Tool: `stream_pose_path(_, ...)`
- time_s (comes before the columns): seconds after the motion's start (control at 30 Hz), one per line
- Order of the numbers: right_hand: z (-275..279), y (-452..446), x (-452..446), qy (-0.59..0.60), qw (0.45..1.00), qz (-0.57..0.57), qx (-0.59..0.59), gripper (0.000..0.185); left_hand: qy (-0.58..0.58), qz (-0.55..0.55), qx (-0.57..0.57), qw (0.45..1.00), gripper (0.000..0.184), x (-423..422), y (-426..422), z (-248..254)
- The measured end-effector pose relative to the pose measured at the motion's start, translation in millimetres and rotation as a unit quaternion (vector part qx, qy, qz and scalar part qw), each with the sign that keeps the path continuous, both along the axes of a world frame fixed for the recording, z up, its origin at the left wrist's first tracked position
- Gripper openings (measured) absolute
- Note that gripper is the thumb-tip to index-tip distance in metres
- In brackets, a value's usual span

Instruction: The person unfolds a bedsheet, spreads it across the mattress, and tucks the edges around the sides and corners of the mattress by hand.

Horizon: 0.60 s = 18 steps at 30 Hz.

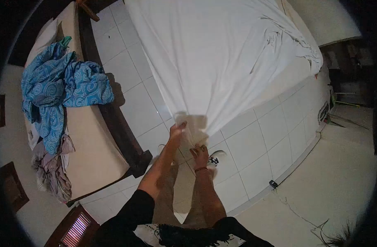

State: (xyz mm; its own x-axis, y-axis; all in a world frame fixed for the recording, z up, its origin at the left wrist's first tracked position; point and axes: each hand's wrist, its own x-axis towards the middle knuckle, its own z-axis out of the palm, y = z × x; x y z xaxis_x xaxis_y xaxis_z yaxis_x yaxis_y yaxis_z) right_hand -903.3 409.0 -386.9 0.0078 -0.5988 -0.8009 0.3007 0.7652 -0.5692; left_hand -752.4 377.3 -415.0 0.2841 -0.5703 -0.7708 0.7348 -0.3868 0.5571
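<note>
A white bed sheet (205, 53) stretches from the bed at the top of the view down toward me, its near end gathered to a narrow point. My left hand (178, 129) is closed on the left edge of that gathered end. Lower and a little to the right, my right hand (199, 153) pinches the sheet's bottom tip, with a band around the wrist. Folds run along the cloth from my hands up to the mattress. At the upper right the sheet lies bunched and wrinkled near the mattress corner.
On the left stands a second bed with a bare beige mattress (93, 144) and a dark wooden frame (114, 119). A blue patterned blanket (52, 86) and a greyish crumpled cloth (54, 168) lie on it. White floor tiles (246, 144) surround my feet. A small black box (273, 184) sits by the wall.
</note>
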Motion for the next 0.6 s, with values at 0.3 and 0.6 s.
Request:
stream_pose_path(0.3,7.7,-117.0,-65.1,-0.199,0.979,0.001,-0.039,0.029,0.151,0.156,-0.049,0.975,0.038,-79.6,25.4,33.4)
stream_pose_path(0.6,44.2,-165.1,-80.7,-0.041,0.942,0.264,-0.200,0.038,0.109,0.185,-0.094,0.972,0.047,-148.5,36.5,69.9)
